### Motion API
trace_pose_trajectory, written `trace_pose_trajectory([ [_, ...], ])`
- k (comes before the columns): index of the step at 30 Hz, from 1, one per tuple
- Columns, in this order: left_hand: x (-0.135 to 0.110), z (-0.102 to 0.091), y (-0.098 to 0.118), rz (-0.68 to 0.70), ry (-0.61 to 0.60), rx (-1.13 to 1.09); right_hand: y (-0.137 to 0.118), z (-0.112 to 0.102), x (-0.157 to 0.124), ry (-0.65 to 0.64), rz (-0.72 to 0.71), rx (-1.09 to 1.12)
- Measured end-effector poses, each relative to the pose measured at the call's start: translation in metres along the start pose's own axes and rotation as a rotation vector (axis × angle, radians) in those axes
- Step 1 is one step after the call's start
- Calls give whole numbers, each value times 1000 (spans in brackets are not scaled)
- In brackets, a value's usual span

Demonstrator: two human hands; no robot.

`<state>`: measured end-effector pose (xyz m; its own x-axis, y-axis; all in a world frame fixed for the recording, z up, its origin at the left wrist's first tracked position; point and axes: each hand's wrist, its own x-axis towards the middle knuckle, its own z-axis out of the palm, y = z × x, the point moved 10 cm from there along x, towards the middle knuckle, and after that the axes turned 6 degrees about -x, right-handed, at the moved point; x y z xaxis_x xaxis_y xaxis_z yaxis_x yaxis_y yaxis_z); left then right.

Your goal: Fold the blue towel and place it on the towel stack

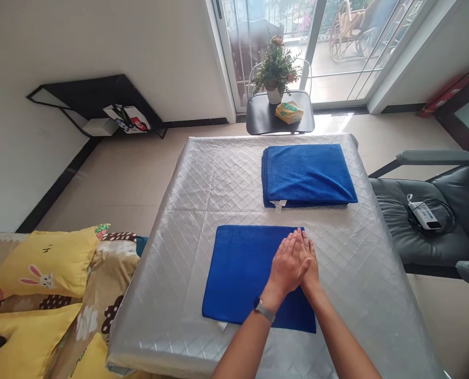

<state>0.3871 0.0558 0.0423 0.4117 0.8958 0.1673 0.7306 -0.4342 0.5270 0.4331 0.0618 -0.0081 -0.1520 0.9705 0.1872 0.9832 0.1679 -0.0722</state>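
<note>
A folded blue towel lies flat on the near part of the table, with a small white tag poking out at its lower edge. My left hand, a watch on its wrist, rests at the towel's upper right with fingers stretched out and together. Close against it, partly covered by it, is my right hand, its fingers also straight, over the towel's right edge. Neither hand appears to grip the cloth. Farther back on the table sits a thicker stack of folded blue cloth with white tags at its front left corner.
A silver quilted cover drapes the table. Behind it, a chair bears a flower pot and a tissue pack. To the right stands a grey armchair with a power strip. Yellow cushions lie left.
</note>
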Motion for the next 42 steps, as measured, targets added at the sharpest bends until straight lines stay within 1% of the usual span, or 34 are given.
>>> trace_pose_trajectory([
  [1, 9, 8, 1, -4, -12, -4, 0, 2, -1, -5, -13, 5],
  [3, 16, 16, -7, -36, -22, 7, 0, 4, -3, -18, -19, 18],
  [5, 13, 16, -25, -77, -25, 45, 0, 2, -2, -26, 7, 20],
  [7, 1, 8, -47, -109, -36, 98, 2, 0, 0, -27, 47, 21],
  [10, -25, -15, -88, -167, -43, 179, 2, -2, 4, -25, 87, 40],
  [16, -76, -83, -187, -371, 9, 296, 2, -1, 4, -40, 104, 47],
  [18, -86, -100, -210, -398, 17, 316, 2, 0, 3, -46, 105, 33],
  [20, -90, -113, -221, -397, 21, 331, 2, 0, 3, -48, 106, 20],
  [22, -87, -125, -221, -404, 62, 341, 3, -2, 3, -41, 109, 10],
  [23, -83, -131, -216, -413, 101, 340, 3, -3, 4, -33, 107, 7],
  [25, -69, -135, -196, -405, 171, 312, 3, -5, 7, -19, 102, 3],
  [26, -59, -131, -180, -375, 185, 285, 4, -5, 9, -14, 102, 1],
  [27, -47, -122, -160, -327, 179, 251, 5, -4, 10, -14, 104, -2],
  [28, -35, -109, -137, -264, 159, 213, 6, -2, 11, -15, 109, -5],
  [30, -11, -76, -87, -122, 102, 134, 10, 3, 11, -17, 115, -13],
  [32, 8, -41, -42, 7, 53, 55, 12, 8, 9, -12, 85, -15],
  [33, 15, -25, -25, 51, 37, 21, 11, 9, 7, -7, 58, -11],
  [34, 20, -11, -13, 71, 27, -4, 10, 10, 6, 0, 32, -7],
  [35, 24, 0, -8, 69, 21, -18, 9, 10, 4, 6, 12, -2],
  [36, 26, 8, -7, 47, 18, -23, 9, 10, 3, 9, 3, 3],
  [38, 25, 16, -19, -22, 16, -6, 9, 8, 3, 3, 15, 6],
  [40, 18, 12, -37, -68, 4, 28, 9, 6, 6, -12, 49, 1],
  [42, 8, 1, -59, -88, -13, 72, 9, 4, 10, -26, 85, -5],
])
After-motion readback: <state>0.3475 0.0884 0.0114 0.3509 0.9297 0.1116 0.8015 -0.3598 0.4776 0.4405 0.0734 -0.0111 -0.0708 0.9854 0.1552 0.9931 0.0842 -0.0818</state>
